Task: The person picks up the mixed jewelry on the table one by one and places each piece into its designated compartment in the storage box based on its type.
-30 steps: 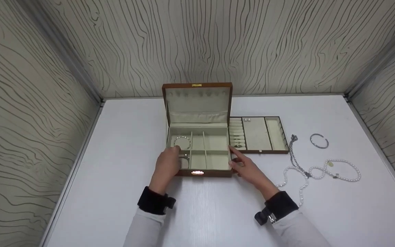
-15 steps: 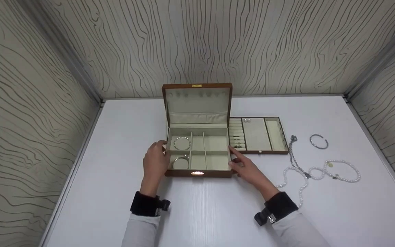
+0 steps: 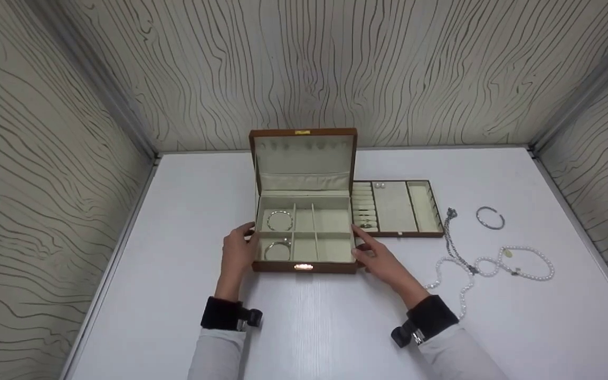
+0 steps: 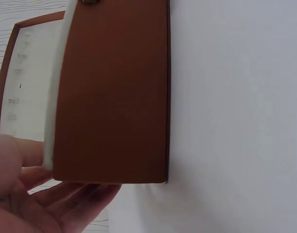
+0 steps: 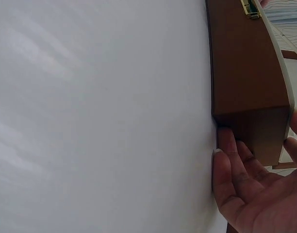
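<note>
A brown jewelry box stands with its lid raised, in the middle of the head view. Its cream inside is split by dividers. One bangle lies in the back left compartment and another bangle in the front left one. My left hand holds the box's left side, fingers against the outer wall and partly hidden behind it in the left wrist view. On the other side, my right hand holds the right wall, with fingertips at the rim and others low on the side.
Right behind the box's right side lies a tray with ring rolls and pearl earrings. Further right on the white table are a silver chain, an open bangle and pearl strands. Patterned walls enclose the table.
My left hand has drawn back from the front left compartment to the box's left side, leaving the bangle there in view. The right hand has stayed at the right side.
</note>
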### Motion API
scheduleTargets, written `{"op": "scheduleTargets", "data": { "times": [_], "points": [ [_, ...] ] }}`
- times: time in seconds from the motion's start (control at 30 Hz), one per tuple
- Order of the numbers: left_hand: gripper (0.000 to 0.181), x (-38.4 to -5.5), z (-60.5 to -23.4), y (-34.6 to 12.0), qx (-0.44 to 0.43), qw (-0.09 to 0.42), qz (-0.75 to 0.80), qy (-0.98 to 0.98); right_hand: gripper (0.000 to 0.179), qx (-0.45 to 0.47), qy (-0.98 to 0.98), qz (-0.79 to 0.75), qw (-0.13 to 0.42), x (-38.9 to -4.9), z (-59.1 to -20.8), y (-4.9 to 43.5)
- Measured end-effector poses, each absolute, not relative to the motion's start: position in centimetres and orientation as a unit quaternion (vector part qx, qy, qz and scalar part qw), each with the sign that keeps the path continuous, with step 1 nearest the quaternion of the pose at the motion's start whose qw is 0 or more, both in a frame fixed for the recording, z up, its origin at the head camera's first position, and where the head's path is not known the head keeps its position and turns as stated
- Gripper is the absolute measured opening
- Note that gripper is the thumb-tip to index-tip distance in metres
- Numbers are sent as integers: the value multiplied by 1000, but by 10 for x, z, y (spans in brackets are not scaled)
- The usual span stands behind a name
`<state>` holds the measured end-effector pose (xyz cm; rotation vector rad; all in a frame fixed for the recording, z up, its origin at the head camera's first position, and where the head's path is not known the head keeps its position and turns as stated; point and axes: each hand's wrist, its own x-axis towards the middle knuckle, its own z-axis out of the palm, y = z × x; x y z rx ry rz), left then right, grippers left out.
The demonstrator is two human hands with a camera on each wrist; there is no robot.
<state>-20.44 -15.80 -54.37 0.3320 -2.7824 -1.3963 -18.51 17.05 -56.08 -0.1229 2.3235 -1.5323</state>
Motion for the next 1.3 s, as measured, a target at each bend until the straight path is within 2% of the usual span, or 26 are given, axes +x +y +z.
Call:
{"op": "scheduleTargets", "data": {
  "times": [0.43, 0.83, 1.03, 1.3],
  "points": [
    [38, -205, -545, -162, 123, -15, -438, -891, 63, -42, 819, -546, 171, -185, -562, 168],
    [40, -205, -542, -164, 108, -75, -442, -887, 60, -35, 837, -524, 154, -182, -560, 168],
    [41, -205, -542, -166, 101, -78, -442, -888, 59, -34, 840, -520, 150, -182, -561, 167],
    [41, -205, -544, -168, 106, -87, -450, -882, 58, -86, 849, -499, 150, -179, -558, 175]
  ]
}}
